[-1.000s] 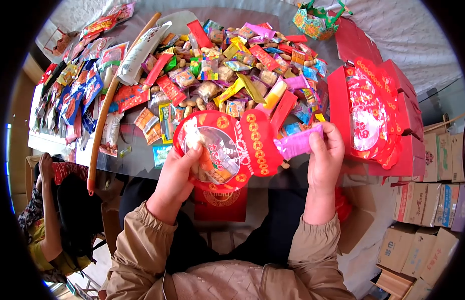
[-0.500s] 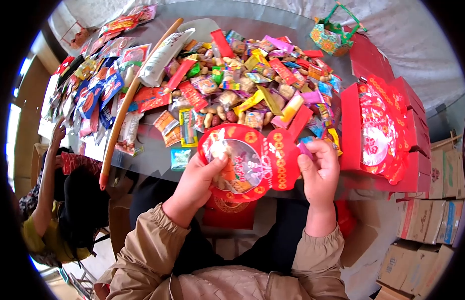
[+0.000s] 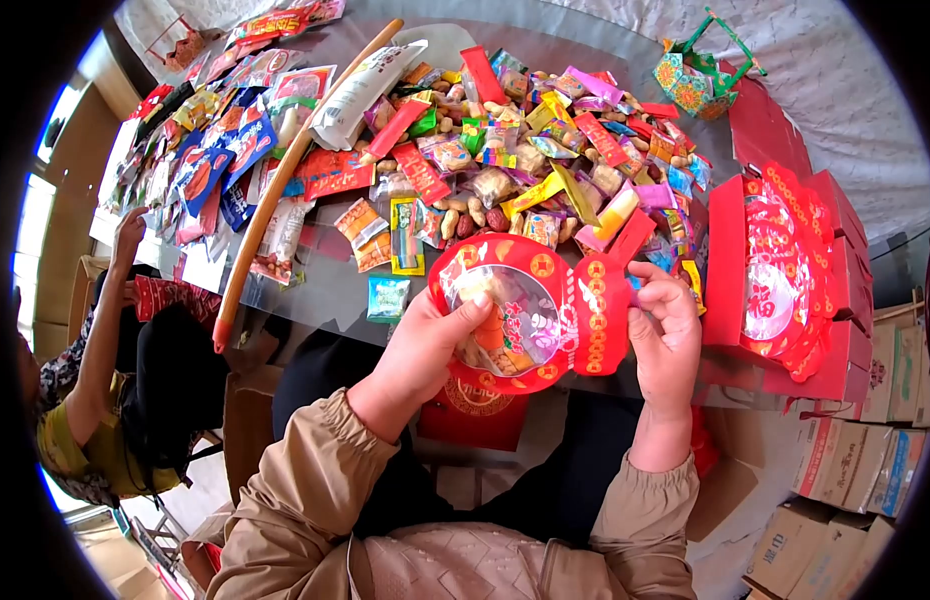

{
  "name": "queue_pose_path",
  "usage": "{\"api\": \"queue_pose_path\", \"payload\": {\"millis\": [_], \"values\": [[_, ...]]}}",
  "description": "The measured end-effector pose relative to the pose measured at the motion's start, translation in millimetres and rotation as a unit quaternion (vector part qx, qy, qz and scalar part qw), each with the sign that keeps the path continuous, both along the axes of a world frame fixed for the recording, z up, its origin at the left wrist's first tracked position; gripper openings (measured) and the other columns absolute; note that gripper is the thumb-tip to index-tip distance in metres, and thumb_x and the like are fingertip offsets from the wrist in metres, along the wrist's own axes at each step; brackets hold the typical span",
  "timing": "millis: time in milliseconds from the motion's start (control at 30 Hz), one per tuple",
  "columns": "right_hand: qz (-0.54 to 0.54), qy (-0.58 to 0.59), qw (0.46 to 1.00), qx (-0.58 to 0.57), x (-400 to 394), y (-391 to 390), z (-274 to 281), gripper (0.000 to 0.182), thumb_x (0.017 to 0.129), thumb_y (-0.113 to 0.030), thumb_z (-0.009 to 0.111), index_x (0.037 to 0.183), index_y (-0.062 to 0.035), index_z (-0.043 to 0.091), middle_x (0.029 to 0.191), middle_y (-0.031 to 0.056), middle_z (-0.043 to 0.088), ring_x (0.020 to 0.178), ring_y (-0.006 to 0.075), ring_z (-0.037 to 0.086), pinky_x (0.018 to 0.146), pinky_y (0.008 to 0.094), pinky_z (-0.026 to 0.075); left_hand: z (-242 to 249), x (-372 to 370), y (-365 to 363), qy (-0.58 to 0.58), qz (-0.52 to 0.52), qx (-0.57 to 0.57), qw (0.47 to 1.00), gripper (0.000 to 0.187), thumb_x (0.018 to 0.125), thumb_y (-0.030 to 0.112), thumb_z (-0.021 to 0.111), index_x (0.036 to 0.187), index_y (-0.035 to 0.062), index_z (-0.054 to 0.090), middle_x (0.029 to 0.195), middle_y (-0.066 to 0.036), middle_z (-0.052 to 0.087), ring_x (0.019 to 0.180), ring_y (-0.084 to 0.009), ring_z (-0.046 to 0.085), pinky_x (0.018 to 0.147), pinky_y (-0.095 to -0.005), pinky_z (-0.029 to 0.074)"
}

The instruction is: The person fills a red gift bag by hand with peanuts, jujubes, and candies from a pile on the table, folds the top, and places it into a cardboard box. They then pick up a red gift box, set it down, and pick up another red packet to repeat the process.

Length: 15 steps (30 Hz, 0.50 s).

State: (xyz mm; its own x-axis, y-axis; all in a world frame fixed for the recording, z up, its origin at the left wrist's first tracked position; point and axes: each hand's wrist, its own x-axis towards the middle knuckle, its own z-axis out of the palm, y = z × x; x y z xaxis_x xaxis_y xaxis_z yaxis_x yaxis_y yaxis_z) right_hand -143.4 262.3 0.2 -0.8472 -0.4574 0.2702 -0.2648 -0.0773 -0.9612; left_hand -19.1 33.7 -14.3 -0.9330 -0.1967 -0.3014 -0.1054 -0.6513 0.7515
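Note:
My left hand (image 3: 420,345) grips a red gift pouch (image 3: 597,320) by its rounded bottom end, thumb lying across the clear round window. Orange-printed packets and pale pieces show through that window. At the pouch's narrow top end, my right hand (image 3: 667,335) is closed with thumb and fingertips at the edge. A bit of purple shows between those fingers, too small to name. Just beyond the pouch lies a heap of wrapped sweets and peanuts (image 3: 490,185). A light-blue packet (image 3: 388,298) rests on the table near my left hand.
A long wooden stick (image 3: 275,190) lies between the sweets and a pile of snack packets (image 3: 210,150). At the right, a red box (image 3: 725,270) holds more red pouches. A green-handled basket (image 3: 695,85) stands behind. Another person's arm (image 3: 105,310) reaches in at the left.
The whole view has shifted, so the table things sit further right. The pouch has turned slightly and its window faces me more fully. Both hands keep their places on it.

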Motion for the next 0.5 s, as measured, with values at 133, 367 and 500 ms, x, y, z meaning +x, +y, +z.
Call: {"api": "queue_pose_path", "payload": {"millis": [133, 367, 500], "values": [[0.048, -0.079, 0.995, -0.028, 1, -1, 5, 0.024, 0.094, -0.005, 0.066, 0.114, -0.0024, 0.052, 0.132, 0.0127, 0.055, 0.112, 0.0159, 0.061, 0.093, 0.0287, 0.049, 7, -2, 2, -0.01, 0.029, 0.001, 1.0, 0.02, 0.098, 0.017, 0.063, 0.113, 0.0037, 0.062, 0.095, -0.003, 0.069, 0.084, -0.0113, 0.064, 0.078, -0.0279, 0.052], [0.075, -0.082, 0.993, 0.046, -1, 3, 3, 0.019, 0.091, 0.001, 0.067, 0.108, 0.001, 0.059, 0.125, 0.0103, 0.061, 0.106, 0.0155, 0.064, 0.089, 0.0281, 0.051, 10, -1, 2, -0.012, -0.018, -0.002, 1.0, 0.026, 0.096, 0.015, 0.065, 0.119, 0.0032, 0.06, 0.104, -0.004, 0.069, 0.091, -0.0126, 0.066, 0.082, -0.0288, 0.053], [0.052, 0.01, 0.989, 0.136, 1, -5, 10, 0.016, 0.085, 0.003, 0.069, 0.101, 0.0032, 0.068, 0.12, 0.0102, 0.063, 0.105, 0.0166, 0.065, 0.087, 0.0289, 0.051, 7, -2, 6, -0.003, -0.013, 0.003, 1.0, 0.032, 0.096, 0.015, 0.066, 0.125, 0.0027, 0.058, 0.112, -0.006, 0.068, 0.1, -0.0153, 0.066, 0.09, -0.0327, 0.053]]}}
